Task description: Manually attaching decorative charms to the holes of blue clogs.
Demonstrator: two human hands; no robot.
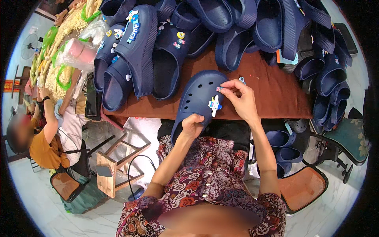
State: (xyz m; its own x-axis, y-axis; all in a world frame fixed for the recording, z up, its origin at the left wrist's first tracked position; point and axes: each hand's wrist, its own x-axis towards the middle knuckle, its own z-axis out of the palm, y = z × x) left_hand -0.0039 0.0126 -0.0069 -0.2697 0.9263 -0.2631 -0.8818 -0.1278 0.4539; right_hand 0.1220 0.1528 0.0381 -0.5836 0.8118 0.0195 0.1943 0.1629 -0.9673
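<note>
A navy blue foam clog [190,107] with several round holes in its upper lies tilted at the near edge of the cloth-covered table. My left hand [192,125] is closed around its near part, thumb on top. A white and blue cartoon shoe charm [214,105] sits on the upper's right side. Above that, at the clog's right edge, my right hand [239,94] pinches a small pink and blue shoe charm [219,89] between thumb and fingers. Whether this charm is in a hole is hidden. Another small charm [242,80] lies on the cloth just beyond my right hand.
Many navy clogs [165,63] are heaped along the far side of the brown cloth [276,93], some with charms. More clogs [288,155] lie below at right, near an orange-seated chair [303,189]. A wooden stool [106,175] stands left. Farther left, a person [47,142] works beside corn cobs.
</note>
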